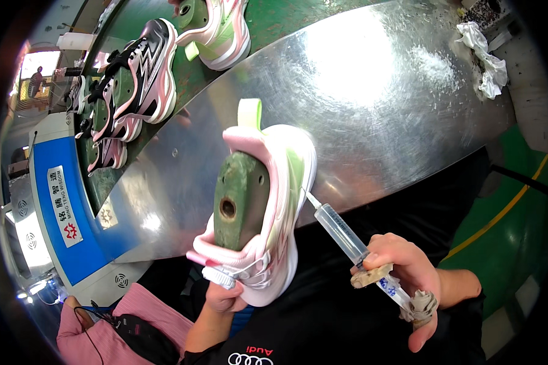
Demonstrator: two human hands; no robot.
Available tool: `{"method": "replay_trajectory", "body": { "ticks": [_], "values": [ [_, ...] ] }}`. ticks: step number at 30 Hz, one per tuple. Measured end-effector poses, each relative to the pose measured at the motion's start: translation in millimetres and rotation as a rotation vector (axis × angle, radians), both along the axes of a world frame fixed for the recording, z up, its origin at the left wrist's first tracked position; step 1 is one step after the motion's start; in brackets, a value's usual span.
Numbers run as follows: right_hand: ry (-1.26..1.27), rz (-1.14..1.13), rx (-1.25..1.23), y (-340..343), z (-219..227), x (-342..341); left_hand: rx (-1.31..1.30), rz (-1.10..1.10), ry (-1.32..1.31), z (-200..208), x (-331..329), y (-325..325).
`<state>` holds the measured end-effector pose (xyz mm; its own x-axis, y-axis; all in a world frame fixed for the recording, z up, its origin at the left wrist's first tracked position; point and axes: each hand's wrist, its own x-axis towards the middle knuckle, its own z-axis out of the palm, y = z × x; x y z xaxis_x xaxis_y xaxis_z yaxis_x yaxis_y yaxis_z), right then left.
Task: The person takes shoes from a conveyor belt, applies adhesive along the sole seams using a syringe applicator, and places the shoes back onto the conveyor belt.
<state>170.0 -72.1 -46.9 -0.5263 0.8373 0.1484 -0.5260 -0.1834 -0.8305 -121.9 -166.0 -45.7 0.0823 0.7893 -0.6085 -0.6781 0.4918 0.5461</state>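
Shoe [279, 198] partly hides left hand [223, 297]; syringe [341, 229] contact unclear.

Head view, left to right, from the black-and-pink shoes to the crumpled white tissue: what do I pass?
Black-and-pink shoes → pink-and-green shoe held by the left hand → clear syringe barrel → right hand holding the syringe → crumpled white tissue.

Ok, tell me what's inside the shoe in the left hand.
Inside the shoe sits a green block, apparently a shoe last, with a round hole showing. The shoe's upper covers its lower part and whatever lies beneath.
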Motion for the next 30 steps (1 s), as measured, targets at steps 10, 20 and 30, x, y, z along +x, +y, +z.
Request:
{"method": "replay_trajectory", "body": {
  "ticks": [10, 20, 30],
  "values": [
    [-0.182, 0.209, -0.078, 2.9, 50.0, 19.3, -0.046, -0.173, -0.379, -18.4, 28.1, 9.7],
    [-0.433, 0.138, -0.063, -19.3, 107.8, 52.6, 0.057, -0.334, -0.579, -29.9, 75.3, 48.0],
    [-0.530, 0.006, 0.070, -37.4, 125.5, 74.1, -0.037, -0.330, -0.618, -16.4, 106.7, 84.8]
  ]
}}
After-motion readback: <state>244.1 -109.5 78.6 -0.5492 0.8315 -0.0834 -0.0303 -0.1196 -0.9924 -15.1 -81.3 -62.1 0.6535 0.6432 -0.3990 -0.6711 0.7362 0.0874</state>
